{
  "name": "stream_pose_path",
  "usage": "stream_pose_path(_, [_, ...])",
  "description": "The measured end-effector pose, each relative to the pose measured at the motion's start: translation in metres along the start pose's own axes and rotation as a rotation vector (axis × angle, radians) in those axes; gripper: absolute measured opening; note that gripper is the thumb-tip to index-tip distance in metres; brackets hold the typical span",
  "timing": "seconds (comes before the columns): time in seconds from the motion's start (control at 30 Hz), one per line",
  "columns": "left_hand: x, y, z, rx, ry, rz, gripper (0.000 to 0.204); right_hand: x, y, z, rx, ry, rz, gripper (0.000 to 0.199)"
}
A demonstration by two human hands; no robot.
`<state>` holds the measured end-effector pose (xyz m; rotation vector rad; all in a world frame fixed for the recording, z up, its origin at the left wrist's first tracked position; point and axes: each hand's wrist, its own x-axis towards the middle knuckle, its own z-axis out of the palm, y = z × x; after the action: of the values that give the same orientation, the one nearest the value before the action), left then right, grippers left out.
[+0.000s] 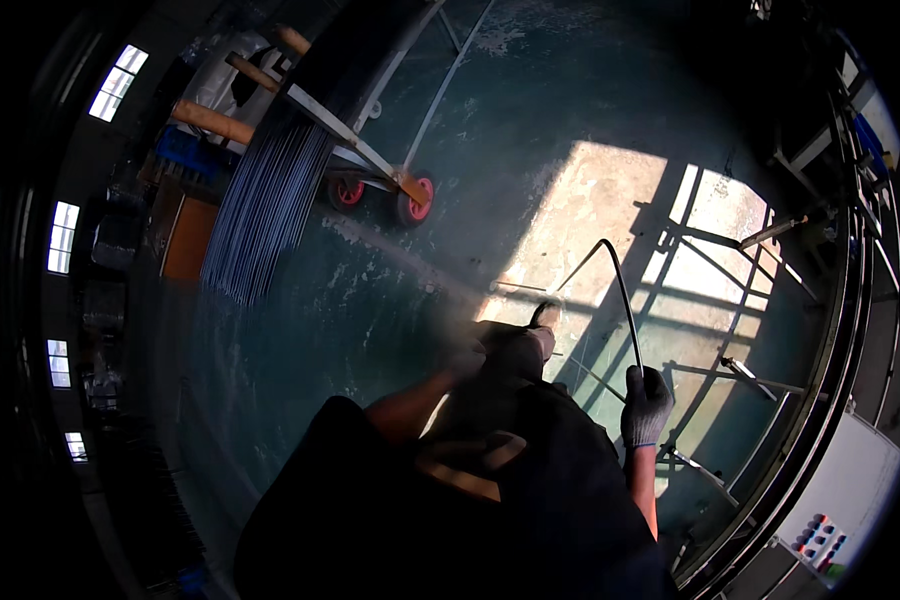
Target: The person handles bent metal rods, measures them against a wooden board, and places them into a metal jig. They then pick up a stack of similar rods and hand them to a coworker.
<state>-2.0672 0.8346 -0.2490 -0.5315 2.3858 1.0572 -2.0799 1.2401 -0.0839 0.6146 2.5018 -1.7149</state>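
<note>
My right hand [647, 408], in a grey glove with a dark palm, is closed around the lower end of a thin dark rod [625, 300]. The rod rises from the fist, bends sharply at the top and slopes back down toward my shoe [547, 315]. In front of my body, at the end of the bare left forearm [407, 408], my left hand [464, 352] is smeared by motion and shadow. Its fingers cannot be made out, nor whether it holds anything.
A wheeled metal rack [342, 130] with red wheels carries a bundle of long thin rods [270, 200] at the far left. Along the right runs a long metal frame [838, 340] with bars near the floor. A light panel with coloured buttons [820, 540] stands at the lower right.
</note>
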Motion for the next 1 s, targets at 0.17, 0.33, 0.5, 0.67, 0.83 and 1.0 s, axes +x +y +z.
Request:
stream_pose_path(0.17, [0.048, 0.022, 0.008, 0.210, -0.122, -0.010, 0.023, 0.065, -0.026, 0.001, -0.066, -0.046, 0.050, 0.032])
stream_pose_path(0.33, [0.138, 0.012, 0.046, 0.422, -0.306, 0.150, 0.018, 0.137, -0.059, -0.011, -0.154, 0.004, 0.019, 0.030])
stream_pose_path(0.5, [0.235, 0.123, 0.030, 0.255, -0.256, 0.175, 0.027, 0.215, -0.104, -0.024, -0.213, 0.079, -0.063, 0.029])
stream_pose_path(0.67, [0.315, 0.230, -0.015, 0.315, -0.132, 0.146, 0.025, 0.288, -0.116, -0.024, -0.115, 0.109, -0.062, 0.029])
stream_pose_path(0.83, [0.401, 0.254, -0.011, 0.558, -0.125, 0.147, 0.027, 0.391, -0.117, -0.041, -0.061, 0.096, -0.086, 0.029])
stream_pose_path(1.0, [0.407, 0.365, 0.008, 0.254, -0.119, -0.151, 0.032, 0.520, -0.141, -0.078, 0.033, 0.020, -0.007, 0.029])
